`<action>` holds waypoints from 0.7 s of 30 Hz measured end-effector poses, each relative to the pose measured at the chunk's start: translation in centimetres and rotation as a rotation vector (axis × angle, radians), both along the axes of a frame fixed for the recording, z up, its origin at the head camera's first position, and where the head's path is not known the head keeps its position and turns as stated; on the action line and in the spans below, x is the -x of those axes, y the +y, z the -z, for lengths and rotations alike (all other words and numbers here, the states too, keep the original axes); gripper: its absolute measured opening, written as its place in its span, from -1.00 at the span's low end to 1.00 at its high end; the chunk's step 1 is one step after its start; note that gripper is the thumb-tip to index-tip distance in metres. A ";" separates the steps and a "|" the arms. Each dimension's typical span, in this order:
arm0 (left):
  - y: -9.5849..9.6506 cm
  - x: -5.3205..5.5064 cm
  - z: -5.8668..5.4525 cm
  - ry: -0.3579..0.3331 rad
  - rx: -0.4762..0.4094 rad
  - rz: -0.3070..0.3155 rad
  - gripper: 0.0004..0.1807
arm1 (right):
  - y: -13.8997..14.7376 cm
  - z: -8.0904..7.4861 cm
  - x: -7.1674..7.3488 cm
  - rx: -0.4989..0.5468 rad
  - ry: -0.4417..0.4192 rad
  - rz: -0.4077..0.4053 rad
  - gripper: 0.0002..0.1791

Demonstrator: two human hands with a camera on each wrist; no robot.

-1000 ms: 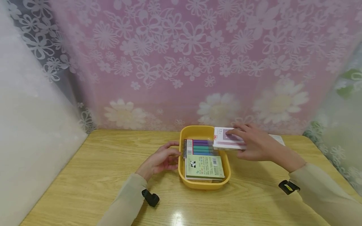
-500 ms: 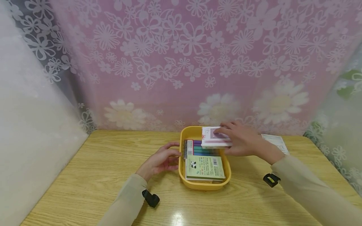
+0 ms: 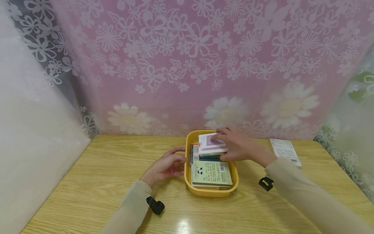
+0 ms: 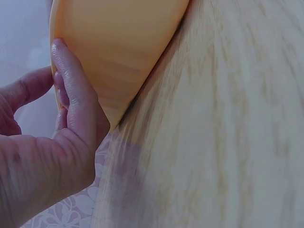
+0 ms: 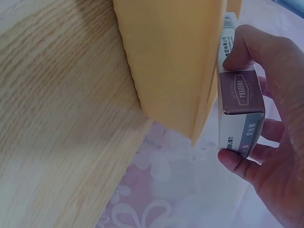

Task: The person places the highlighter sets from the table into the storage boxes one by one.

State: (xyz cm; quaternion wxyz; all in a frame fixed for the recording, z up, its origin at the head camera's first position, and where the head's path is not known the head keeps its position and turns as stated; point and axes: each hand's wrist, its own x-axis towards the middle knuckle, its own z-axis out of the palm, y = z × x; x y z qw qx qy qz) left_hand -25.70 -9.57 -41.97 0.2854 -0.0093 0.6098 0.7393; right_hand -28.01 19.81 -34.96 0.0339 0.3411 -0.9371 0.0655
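My right hand (image 3: pixel 236 144) grips a white-and-purple cardboard pen box (image 3: pixel 211 144), thumb on one side and fingers on the other. In the head view this box is over the back part of a yellow plastic basket (image 3: pixel 211 193). The right wrist view shows the end of the box (image 5: pixel 240 95) beside the basket's rim. My left hand (image 3: pixel 168 165) rests its fingers against the basket's left outer wall, fingertips at the rim. Inside the basket lie a light green flat pack (image 3: pixel 211 172) with a panda picture and a partly covered pack of coloured pens (image 3: pixel 195 154).
A white flat printed pack (image 3: pixel 285 152) lies on the wooden table (image 3: pixel 105 182) to the right of the basket. A pink flowered curtain (image 3: pixel 163 81) hangs right behind the table's back edge. Pale sheets hang at both sides.
My right hand has carried the pen box leftward, from the basket's right rim to above the coloured pens. The white flat pack at right has come into fuller view. The left hand stays put.
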 end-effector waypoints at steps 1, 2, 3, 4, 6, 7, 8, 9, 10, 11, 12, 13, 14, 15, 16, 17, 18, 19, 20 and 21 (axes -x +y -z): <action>0.0 0.0 0.0 0.001 -0.001 0.001 -0.41 | -0.1 0.1 0.1 -0.008 0.005 -0.002 -0.34; 0.0 0.0 0.1 0.001 -0.001 0.003 -0.41 | -0.3 0.2 0.2 -0.017 0.007 -0.002 -0.34; 0.0 0.0 0.1 0.002 -0.001 0.004 -0.41 | -0.4 0.3 0.2 -0.027 0.011 -0.003 -0.34; -0.1 0.0 0.1 0.003 -0.001 0.005 -0.41 | -0.6 0.3 0.3 -0.035 0.013 -0.004 -0.35; -0.1 0.0 0.1 0.002 0.000 0.004 -0.41 | -0.9 0.5 0.4 -0.042 0.010 -0.007 -0.35; 0.0 0.0 0.0 0.001 0.000 0.004 -0.41 | -1.0 0.6 0.5 -0.046 0.007 -0.008 -0.36; 0.0 0.0 0.0 0.000 -0.001 0.004 -0.41 | -1.2 0.6 0.6 -0.044 -0.004 -0.010 -0.36; 0.0 0.0 0.0 0.000 -0.002 0.005 -0.41 | -1.3 0.7 0.6 -0.039 -0.014 -0.012 -0.37; 0.0 0.0 0.0 -0.001 -0.003 0.005 -0.42 | -1.4 0.8 0.7 -0.034 -0.022 -0.016 -0.37; 0.1 0.0 -0.1 -0.001 -0.003 0.006 -0.42 | -1.5 0.8 0.7 -0.029 -0.034 -0.015 -0.38; 0.1 0.0 -0.1 -0.002 -0.004 0.006 -0.42 | -1.6 0.9 0.8 -0.025 -0.048 -0.015 -0.38; 0.1 0.0 -0.1 -0.002 -0.005 0.006 -0.42 | -1.7 1.0 0.9 -0.022 -0.060 -0.013 -0.38; 0.0 0.0 -0.1 -0.001 -0.007 0.006 -0.42 | -1.7 1.0 1.0 -0.019 -0.074 -0.011 -0.39; 0.0 0.0 0.0 -0.002 -0.007 0.005 -0.42 | -1.8 1.1 1.0 -0.019 -0.083 -0.011 -0.38; 0.0 0.0 0.0 -0.003 -0.006 0.002 -0.43 | -1.9 1.1 1.1 -0.021 -0.096 -0.012 -0.38; 0.0 0.0 0.0 -0.004 -0.006 0.001 -0.43 | -1.9 1.1 1.2 -0.022 -0.112 -0.009 -0.38; 0.0 0.0 0.0 -0.005 -0.007 0.000 -0.43 | -2.0 1.0 1.2 -0.024 -0.129 -0.009 -0.38; 0.0 0.0 0.0 -0.007 -0.007 0.000 -0.43 | -2.0 1.0 1.3 -0.027 -0.141 -0.010 -0.38; 0.0 0.0 0.0 -0.007 -0.007 0.000 -0.42 | -2.0 1.0 1.3 -0.030 -0.156 -0.009 -0.38; 0.0 0.0 -0.1 -0.009 -0.006 -0.001 -0.42 | -2.0 1.0 1.4 -0.033 -0.168 -0.010 -0.37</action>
